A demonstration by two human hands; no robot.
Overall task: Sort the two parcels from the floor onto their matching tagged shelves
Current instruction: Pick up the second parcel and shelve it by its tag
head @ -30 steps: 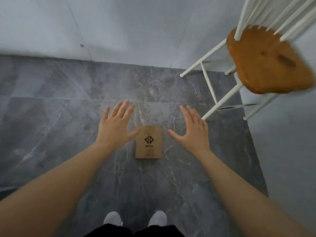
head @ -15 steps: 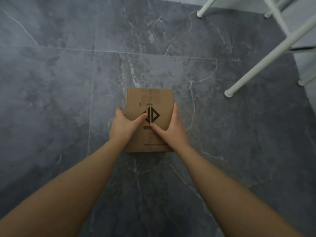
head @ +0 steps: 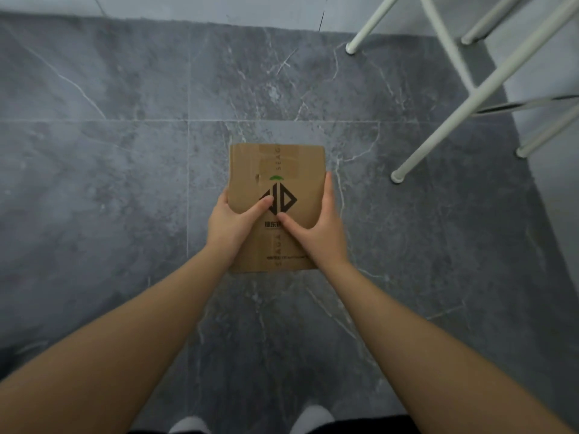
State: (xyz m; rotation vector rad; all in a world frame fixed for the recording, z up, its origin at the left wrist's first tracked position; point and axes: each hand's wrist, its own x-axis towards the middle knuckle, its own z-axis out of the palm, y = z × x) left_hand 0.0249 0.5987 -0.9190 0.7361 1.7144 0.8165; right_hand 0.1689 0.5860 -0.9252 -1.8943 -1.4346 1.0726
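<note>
The cardboard parcel (head: 277, 195) sits over the grey floor (head: 109, 183), your left hand (head: 233, 227) and right hand (head: 322, 234) clamped on its two sides, thumbs across its printed top. White chair legs (head: 463, 108) stand right of the parcel; your shoes (head: 310, 418) show nearer you.

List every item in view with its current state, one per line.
Parcel: flat, printed face up, taped shut, held by both hands.
Left hand: grip closed on parcel's left edge, thumb on top.
Right hand: grip closed on parcel's right edge, thumb on top.
Stool: standing on the floor, right of parcel.
</note>
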